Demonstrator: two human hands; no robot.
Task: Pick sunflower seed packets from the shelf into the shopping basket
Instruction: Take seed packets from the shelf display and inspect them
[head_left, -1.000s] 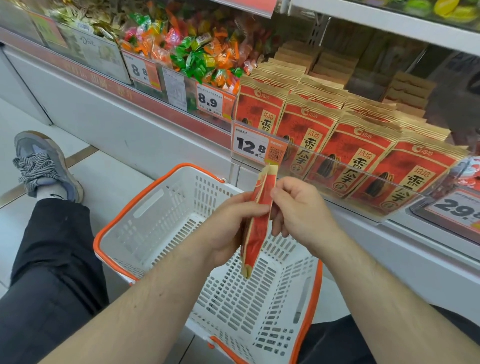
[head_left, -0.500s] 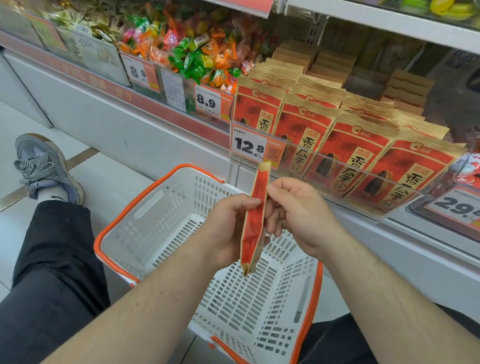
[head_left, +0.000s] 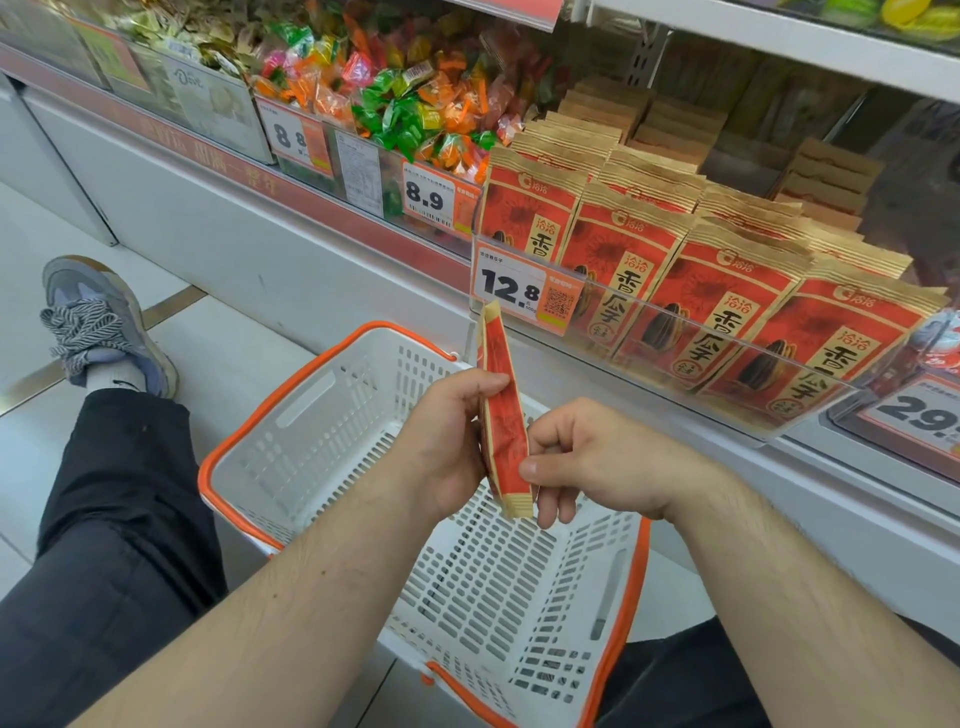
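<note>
One red sunflower seed packet (head_left: 503, 415) is held edge-on above the white shopping basket (head_left: 322, 415), upright with a slight tilt, its top reaching the front of the shelf (head_left: 675, 410). The left hand (head_left: 447, 441) grips it along the left side, thumb at its upper part and fingers curled behind. The right hand (head_left: 592, 457) pinches its lower end between thumb and curled fingers. The basket, with an orange rim, sits on the floor between the person's legs and shows nothing inside where its bottom is visible. On the shelf four rows of the same packets (head_left: 727, 291) stand facing forward behind a clear lip. Three price tags are readable in full or part: 8.8 (head_left: 291, 137), 8.9 (head_left: 426, 197) and 12.8 (head_left: 511, 288). A fourth tag (head_left: 919, 415) at the right is cut off. One grey shoe (head_left: 104, 322) shows at left.
</note>
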